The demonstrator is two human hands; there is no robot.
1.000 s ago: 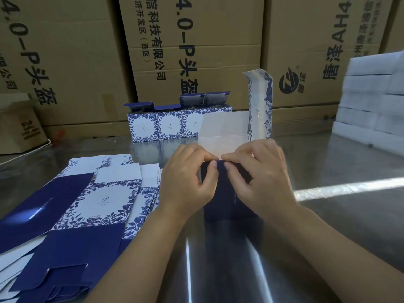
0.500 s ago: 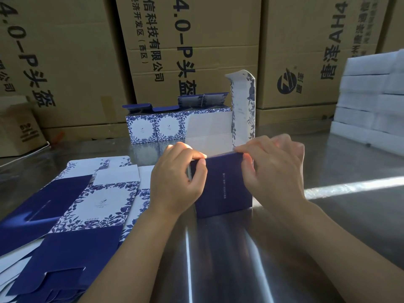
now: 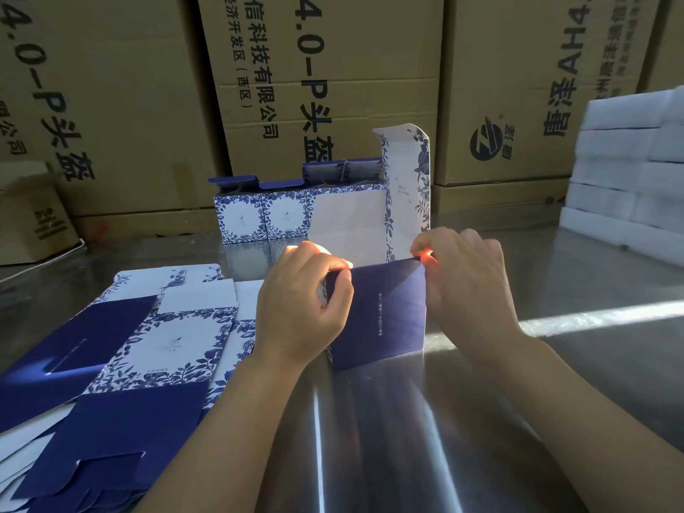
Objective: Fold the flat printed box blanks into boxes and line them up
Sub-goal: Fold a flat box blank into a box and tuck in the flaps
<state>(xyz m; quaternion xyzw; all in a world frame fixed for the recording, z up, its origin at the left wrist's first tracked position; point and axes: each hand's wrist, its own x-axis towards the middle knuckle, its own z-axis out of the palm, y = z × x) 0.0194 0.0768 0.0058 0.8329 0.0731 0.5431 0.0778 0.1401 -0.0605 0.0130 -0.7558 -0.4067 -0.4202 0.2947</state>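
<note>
Steel table | box spread wider than before | left hand, right hand pinch top corners

One half-folded box, one left hand, one right hand, at least two finished boxes, one pile of blanks.

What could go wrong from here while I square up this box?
1. The left hand and right hand pinch only the top corners of the box; a hard grip may crease the blue panel, or the shape may spring flat.
2. Its tall flap stands loose toward the finished row; pushing forward might knock that line.
3. The left forearm lies beside the flat blanks and could drag them.
</note>
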